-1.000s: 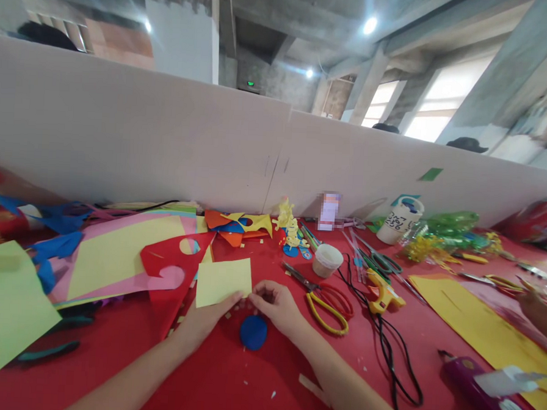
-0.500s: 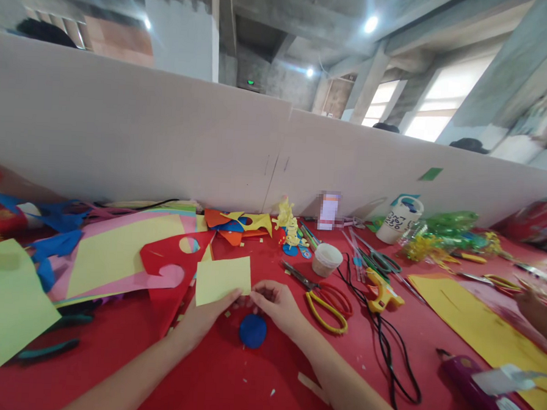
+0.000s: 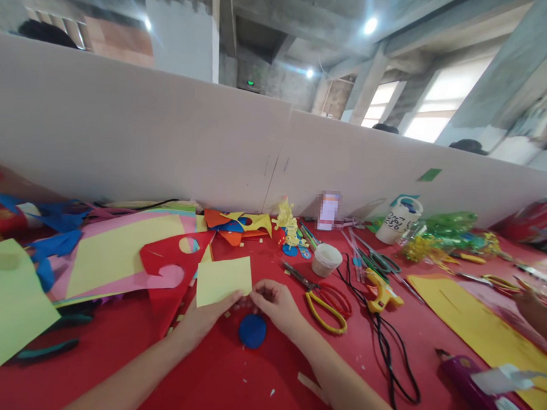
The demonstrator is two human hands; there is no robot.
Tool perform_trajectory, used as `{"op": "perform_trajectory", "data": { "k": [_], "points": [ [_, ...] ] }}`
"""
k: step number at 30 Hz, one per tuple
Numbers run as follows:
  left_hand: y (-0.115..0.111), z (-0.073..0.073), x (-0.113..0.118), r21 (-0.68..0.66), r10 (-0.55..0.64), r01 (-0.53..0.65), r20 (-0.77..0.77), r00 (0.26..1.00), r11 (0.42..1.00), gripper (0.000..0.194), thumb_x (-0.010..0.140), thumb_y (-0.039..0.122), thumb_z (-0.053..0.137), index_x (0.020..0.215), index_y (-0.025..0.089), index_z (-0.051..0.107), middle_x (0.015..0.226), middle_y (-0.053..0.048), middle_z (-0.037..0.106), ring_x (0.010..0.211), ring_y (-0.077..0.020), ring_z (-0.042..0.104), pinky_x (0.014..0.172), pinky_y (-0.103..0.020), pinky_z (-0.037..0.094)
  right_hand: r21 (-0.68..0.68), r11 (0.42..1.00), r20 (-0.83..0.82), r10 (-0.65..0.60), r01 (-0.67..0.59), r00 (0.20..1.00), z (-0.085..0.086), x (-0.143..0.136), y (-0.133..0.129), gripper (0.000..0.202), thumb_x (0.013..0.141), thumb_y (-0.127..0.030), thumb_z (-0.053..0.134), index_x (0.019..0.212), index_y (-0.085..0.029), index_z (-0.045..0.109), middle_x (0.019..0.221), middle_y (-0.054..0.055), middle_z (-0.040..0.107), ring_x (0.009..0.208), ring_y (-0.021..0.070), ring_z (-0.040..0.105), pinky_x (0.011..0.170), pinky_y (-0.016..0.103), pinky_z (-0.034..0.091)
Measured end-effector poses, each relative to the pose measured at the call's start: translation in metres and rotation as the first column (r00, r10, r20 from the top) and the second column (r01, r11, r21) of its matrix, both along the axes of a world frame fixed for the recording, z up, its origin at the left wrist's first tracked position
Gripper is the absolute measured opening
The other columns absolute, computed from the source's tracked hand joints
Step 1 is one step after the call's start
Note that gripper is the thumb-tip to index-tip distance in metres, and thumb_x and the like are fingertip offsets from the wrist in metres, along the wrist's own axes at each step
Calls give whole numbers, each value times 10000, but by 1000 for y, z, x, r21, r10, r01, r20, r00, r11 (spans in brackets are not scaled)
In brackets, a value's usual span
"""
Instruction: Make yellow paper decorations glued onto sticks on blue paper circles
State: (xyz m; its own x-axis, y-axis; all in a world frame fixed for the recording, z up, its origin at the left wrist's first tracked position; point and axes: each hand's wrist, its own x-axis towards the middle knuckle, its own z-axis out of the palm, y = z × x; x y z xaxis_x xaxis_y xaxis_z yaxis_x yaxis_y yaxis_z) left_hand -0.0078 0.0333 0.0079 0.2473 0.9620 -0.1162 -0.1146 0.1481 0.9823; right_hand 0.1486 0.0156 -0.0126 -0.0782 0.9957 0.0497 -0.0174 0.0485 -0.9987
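Observation:
My left hand point(image 3: 203, 319) and my right hand point(image 3: 276, 304) meet at the lower right corner of a small pale yellow paper rectangle point(image 3: 221, 280) lying on the red table point(image 3: 227, 386). Both pinch that corner with fingertips close together. A blue paper disc point(image 3: 253, 330) lies on the table just below my fingers, between my wrists. Whether something small sits between my fingertips is hidden.
Yellow-handled scissors point(image 3: 326, 302) and a yellow glue gun point(image 3: 382, 293) with a black cord lie to the right. A white cup point(image 3: 327, 259) stands behind them. Coloured paper sheets point(image 3: 115, 252) pile at left. Another person's hand point(image 3: 540, 311) is at the right edge.
Almost nothing differs. Both hands stay at the yellow paper's corner; the view shifts only slightly.

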Motion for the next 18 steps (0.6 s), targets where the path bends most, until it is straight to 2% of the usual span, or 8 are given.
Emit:
{"op": "perform_trajectory", "data": {
  "k": [6, 12, 18],
  "points": [
    [1, -5, -1, 31, -5, 6, -32, 999, 999, 306, 571, 379, 724, 735, 128, 659, 696, -81, 704, 609, -217, 629, 572, -315, 510, 6, 1000, -6, 11, -11, 1000, -1, 1, 0, 270, 696, -437, 608, 689, -181, 524, 594, 0, 598, 494, 111, 531, 513, 236, 413],
    [4, -11, -2, 63, -34, 38, -61, 998, 997, 312, 601, 400, 698, 759, 135, 659, 762, -92, 712, 669, -230, 642, 613, -327, 523, 9, 1000, -13, 7, -7, 1000, -2, 1, 1, 297, 677, -452, 629, 674, -179, 511, 576, -11, 588, 481, 103, 524, 497, 224, 402],
    [3, -9, 2, 64, -10, 12, -37, 999, 998, 376, 520, 418, 724, 771, 148, 653, 798, -88, 715, 722, -248, 651, 709, -376, 531, 18, 1000, -33, 10, -9, 999, -3, 0, 2, 322, 655, -478, 644, 666, -182, 518, 578, -11, 592, 492, 109, 532, 500, 229, 418]
  ]
}}
